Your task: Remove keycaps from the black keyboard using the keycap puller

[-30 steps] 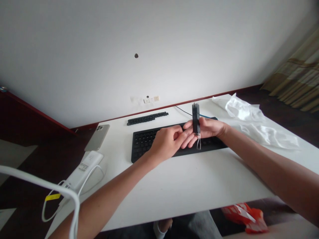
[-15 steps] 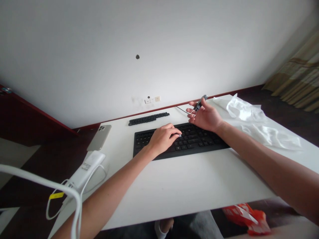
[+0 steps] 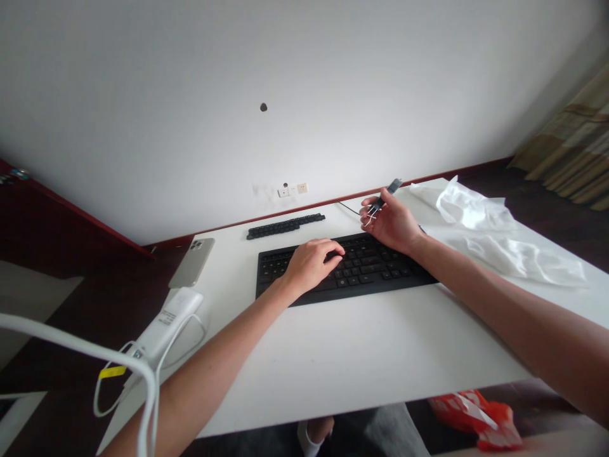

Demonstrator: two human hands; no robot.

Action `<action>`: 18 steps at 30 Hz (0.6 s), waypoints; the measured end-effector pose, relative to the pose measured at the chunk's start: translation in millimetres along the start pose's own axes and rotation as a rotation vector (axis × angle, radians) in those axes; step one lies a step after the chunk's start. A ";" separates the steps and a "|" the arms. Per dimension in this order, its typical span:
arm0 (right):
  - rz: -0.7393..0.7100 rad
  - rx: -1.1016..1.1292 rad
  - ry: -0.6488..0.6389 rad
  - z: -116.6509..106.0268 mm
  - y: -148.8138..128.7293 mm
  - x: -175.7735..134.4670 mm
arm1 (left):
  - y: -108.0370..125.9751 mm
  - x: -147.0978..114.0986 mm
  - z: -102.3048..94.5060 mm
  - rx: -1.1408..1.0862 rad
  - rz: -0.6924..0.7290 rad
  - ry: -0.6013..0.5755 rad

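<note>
Two hands over a flat black keyboard (image 3: 342, 270) on a white counter (image 3: 352, 355).

The left hand (image 3: 311, 263) rests on the keys with its fingers curled down, holding nothing that shows. The right hand (image 3: 390, 222) is lifted above the far edge of the keyboard and pinches a small dark tool with thin wire loops (image 3: 383, 200). A loose black strip of keys (image 3: 285, 226) lies behind the keyboard. A crumpled white plastic bag (image 3: 485, 228) lies to the right.

A black keyboard (image 3: 342, 270) is pressed by the left hand (image 3: 311, 263); at its 2 o'clock, a keycap puller (image 3: 383, 200) is held in the right hand (image 3: 391, 222) above the tabletop (image 3: 356, 355).
</note>
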State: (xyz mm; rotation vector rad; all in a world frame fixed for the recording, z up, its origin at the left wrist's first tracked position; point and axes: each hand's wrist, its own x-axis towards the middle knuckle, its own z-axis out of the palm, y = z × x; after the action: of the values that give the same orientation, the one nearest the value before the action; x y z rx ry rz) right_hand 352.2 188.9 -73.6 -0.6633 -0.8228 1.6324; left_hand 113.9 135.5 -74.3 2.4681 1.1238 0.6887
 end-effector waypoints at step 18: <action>0.007 -0.059 -0.040 -2.7 6.7 3.0 | -68.8 2.0 -39.0 0.395 -0.209 0.086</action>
State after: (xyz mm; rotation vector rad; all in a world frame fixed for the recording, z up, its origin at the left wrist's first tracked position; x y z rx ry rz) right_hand 349.7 191.5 -80.6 -0.6778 -0.9017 1.6377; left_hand 51.7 184.4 -75.2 2.5957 1.6611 0.5577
